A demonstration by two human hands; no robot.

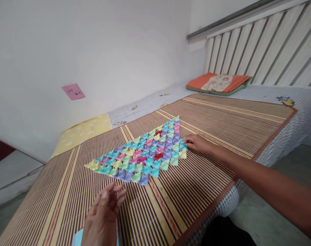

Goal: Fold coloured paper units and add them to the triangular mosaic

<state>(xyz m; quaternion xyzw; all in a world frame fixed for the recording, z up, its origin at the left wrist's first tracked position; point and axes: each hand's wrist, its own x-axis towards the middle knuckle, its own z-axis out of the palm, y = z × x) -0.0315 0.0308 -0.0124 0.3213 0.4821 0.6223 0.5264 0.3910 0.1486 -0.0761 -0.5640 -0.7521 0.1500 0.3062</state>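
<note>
A flat patchwork of several small folded paper pieces (145,155) in blue, green, yellow, pink and purple lies on a striped bamboo mat (222,119). My right hand (198,142) reaches across to its right edge, fingers pinched on a blue piece there. My left hand (104,212) hovers near the mat's front, below the patchwork, fingers loosely spread and holding nothing. A light blue sheet (77,238) shows under the left wrist.
The mat covers a bed with a checked sheet (299,116). An orange folded pillow (218,83) lies at the slatted headboard (260,48). A pink note (73,91) sticks to the white wall. The floor lies to the right.
</note>
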